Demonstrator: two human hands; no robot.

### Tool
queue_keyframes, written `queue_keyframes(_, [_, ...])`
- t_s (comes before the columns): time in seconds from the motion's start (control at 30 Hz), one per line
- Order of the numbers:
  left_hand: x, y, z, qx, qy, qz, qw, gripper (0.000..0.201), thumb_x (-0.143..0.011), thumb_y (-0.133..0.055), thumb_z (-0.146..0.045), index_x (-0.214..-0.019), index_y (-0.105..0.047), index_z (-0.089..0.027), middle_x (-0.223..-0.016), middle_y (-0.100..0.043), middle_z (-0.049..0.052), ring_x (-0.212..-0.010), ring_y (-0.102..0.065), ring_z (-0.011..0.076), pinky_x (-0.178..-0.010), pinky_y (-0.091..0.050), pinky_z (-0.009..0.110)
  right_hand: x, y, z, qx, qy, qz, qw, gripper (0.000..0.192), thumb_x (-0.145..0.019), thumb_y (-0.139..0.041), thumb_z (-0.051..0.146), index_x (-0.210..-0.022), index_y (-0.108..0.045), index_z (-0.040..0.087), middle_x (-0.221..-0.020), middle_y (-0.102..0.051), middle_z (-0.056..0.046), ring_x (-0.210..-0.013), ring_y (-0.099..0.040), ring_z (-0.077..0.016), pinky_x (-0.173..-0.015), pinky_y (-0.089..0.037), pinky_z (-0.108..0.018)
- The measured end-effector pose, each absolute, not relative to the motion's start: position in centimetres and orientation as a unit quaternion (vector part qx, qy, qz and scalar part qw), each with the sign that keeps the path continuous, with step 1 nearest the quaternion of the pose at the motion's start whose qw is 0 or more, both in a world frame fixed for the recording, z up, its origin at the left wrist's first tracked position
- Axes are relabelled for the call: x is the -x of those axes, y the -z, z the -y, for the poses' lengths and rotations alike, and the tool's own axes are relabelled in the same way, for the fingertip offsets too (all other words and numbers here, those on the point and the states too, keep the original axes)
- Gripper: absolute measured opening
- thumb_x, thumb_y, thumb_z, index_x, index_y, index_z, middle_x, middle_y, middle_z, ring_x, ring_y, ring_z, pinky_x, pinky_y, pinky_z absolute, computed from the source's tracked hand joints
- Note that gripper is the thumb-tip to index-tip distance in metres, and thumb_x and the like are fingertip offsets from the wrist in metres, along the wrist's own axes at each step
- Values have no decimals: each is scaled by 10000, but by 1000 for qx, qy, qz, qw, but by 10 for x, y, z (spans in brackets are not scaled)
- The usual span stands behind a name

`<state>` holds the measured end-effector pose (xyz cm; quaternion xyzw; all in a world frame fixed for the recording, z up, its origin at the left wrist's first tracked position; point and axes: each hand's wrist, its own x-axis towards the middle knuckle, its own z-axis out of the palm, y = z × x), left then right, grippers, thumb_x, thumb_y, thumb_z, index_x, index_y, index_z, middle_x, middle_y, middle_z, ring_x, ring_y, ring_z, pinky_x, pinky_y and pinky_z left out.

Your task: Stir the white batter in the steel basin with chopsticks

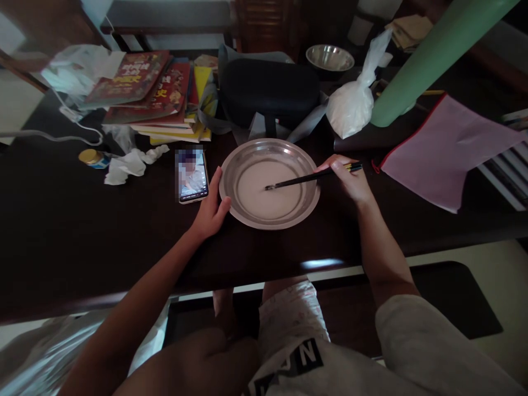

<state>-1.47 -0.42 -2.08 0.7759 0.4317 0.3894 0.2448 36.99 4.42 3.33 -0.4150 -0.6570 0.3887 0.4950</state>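
A shallow metal bowl (270,223) stands on the dark table in front of me, with a whitish, smooth-looking content (264,203) in its bottom. My left hand (211,212) is closed on the bowl's left rim, thumb on the near side and fingers along the outer edge. In my right hand (348,179) is a pair of black chopsticks (311,177), held near their banded upper ends. They slant down to the left over the bowl, and their tips touch or dip into the white content near the middle.
Left of the bowl lies a phone (192,175), near crumpled tissue (127,165) and a small jar (94,158). Behind are stacked books (152,93), a black case (270,91), another metal bowl (330,58) and a tied bag of white powder (350,107). A green cylinder (433,63) and pink pouch (445,154) stand right.
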Motion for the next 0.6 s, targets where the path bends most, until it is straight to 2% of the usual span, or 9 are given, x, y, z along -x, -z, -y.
queue_keyframes(0.13, [15,21,4,-781,-384,-429,242,754,-1020,-422,-590,-1640,-128,-276,-1707,-173,122,-1559,-236,323,-1282,-206,510,-371,-31,-45,420,-409,619,523,332,-895,-632,555,-801,-775,270,-727,-743,17,-707,-738,-165,-761,-600,-339])
queue_keyframes(0.3, [15,22,4,-775,-391,-432,245,769,-1006,-442,-609,-1637,-144,-287,-1707,-176,114,-1553,-251,328,-1284,-206,506,-371,-30,-46,407,-396,660,493,338,-880,-645,569,-798,-776,268,-773,-757,3,-814,-750,-183,-846,-592,-355])
queue_keyframes(0.47, [14,23,4,-771,-397,-430,251,768,-999,-453,-615,-1634,-163,-294,-1704,-195,110,-1552,-258,326,-1284,-209,509,-371,-32,-45,428,-403,622,518,365,-879,-629,594,-793,-763,265,-709,-730,11,-712,-738,-178,-758,-604,-357])
queue_keyframes(0.6, [14,22,4,-773,-396,-430,246,767,-1005,-446,-610,-1636,-155,-284,-1703,-195,117,-1556,-243,328,-1287,-192,518,-370,-33,-45,413,-382,669,486,371,-875,-636,594,-770,-770,264,-767,-755,1,-820,-746,-187,-843,-592,-362])
